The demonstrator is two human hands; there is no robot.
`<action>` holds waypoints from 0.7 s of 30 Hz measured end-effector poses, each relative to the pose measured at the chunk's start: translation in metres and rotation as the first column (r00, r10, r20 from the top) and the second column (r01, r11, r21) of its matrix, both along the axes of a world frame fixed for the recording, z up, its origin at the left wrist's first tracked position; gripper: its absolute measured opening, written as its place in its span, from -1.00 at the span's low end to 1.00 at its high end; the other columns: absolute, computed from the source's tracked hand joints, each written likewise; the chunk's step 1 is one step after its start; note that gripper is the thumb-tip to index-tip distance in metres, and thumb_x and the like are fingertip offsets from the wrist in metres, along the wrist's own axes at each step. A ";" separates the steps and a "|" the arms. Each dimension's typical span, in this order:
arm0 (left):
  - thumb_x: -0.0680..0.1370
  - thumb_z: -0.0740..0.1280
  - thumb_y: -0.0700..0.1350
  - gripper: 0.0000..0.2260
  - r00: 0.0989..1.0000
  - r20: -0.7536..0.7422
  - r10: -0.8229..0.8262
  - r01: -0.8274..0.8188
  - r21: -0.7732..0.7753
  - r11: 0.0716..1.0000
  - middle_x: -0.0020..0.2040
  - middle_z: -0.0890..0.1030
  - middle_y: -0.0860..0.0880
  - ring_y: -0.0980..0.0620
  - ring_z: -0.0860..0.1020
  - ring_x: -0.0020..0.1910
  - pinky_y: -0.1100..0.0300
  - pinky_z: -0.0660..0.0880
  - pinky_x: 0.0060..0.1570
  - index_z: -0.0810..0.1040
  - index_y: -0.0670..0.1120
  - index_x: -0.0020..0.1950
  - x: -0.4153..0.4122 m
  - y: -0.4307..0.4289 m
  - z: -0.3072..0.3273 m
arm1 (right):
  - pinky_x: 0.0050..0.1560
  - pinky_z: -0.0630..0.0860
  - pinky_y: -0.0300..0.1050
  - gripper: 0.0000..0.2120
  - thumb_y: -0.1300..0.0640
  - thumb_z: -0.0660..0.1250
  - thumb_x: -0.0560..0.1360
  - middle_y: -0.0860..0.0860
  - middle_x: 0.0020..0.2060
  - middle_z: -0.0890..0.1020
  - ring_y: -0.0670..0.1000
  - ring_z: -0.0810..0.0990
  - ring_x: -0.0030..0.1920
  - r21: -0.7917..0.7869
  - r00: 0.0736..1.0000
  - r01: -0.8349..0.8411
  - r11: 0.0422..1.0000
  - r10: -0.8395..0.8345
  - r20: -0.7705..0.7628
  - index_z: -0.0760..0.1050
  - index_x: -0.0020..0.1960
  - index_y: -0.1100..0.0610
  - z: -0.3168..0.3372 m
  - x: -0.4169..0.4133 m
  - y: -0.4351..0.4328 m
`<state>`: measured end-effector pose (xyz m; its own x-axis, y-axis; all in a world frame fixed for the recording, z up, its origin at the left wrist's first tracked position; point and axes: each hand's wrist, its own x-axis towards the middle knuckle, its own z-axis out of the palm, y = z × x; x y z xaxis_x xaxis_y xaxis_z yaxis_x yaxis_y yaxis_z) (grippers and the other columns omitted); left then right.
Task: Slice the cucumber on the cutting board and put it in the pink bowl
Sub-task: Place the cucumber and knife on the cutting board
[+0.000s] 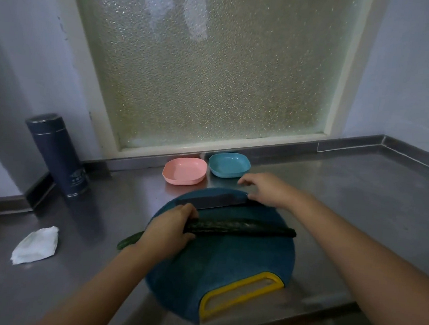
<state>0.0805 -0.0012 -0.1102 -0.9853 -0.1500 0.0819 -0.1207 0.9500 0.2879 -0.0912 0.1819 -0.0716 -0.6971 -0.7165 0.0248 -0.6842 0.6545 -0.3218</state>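
Note:
A long dark green cucumber (241,228) lies across the round blue cutting board (238,264), its left end sticking out past the board's edge. My left hand (169,229) is wrapped around the cucumber near its left part. A dark knife (213,200) lies flat on the far side of the board. My right hand (266,189) hovers over the knife's handle end with fingers spread; the handle is hidden beneath it. The pink bowl (184,171) sits empty just behind the board.
A blue bowl (229,164) stands right of the pink one, under the frosted window. A dark flask (57,155) stands at the back left. A crumpled white cloth (35,245) lies at the left. The board's yellow handle (241,292) points toward the steel counter's front edge.

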 end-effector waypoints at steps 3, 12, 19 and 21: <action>0.47 0.37 -0.02 -0.69 0.997 0.072 -0.021 0.028 -0.101 0.995 0.10 0.49 0.04 0.06 0.49 0.04 0.10 0.50 0.06 0.38 0.05 0.15 -0.009 0.005 0.004 | 0.23 0.39 -0.08 -0.53 0.22 0.33 0.50 0.05 0.31 0.46 0.09 0.45 0.26 0.207 0.999 -0.050 0.977 0.045 0.029 0.36 0.39 0.04 -0.005 -0.017 -0.003; 0.50 0.33 0.10 -0.57 0.934 -0.026 -0.357 0.357 -0.002 0.934 0.22 0.42 0.09 0.15 0.41 0.15 0.21 0.42 0.15 0.32 0.11 0.32 -0.054 0.062 0.011 | 0.04 0.46 -0.13 -0.73 0.16 0.40 0.45 0.00 0.05 0.55 0.02 0.52 0.06 0.274 0.977 -0.215 0.937 0.201 0.077 0.50 0.14 0.08 -0.018 -0.043 -0.025; 0.55 0.26 0.05 -0.64 0.916 -0.019 -0.401 0.401 0.000 0.916 0.21 0.36 0.10 0.15 0.36 0.14 0.17 0.40 0.15 0.28 0.20 0.32 -0.067 0.068 0.000 | -0.08 0.43 -0.03 -0.86 0.07 0.31 0.51 0.02 -0.10 0.48 0.06 0.48 -0.07 0.206 0.989 -0.128 0.970 0.109 0.099 0.35 -0.06 0.08 -0.027 -0.054 -0.008; 0.56 0.24 0.05 -0.63 0.925 -0.041 -0.378 0.375 -0.072 0.924 0.24 0.34 0.10 0.13 0.33 0.17 0.18 0.38 0.17 0.26 0.21 0.34 -0.070 0.066 -0.001 | -0.06 0.42 -0.07 -0.85 0.04 0.26 0.56 0.07 -0.06 0.54 0.10 0.51 -0.03 0.152 0.996 -0.050 0.987 0.038 0.080 0.44 0.01 0.13 -0.024 -0.057 0.003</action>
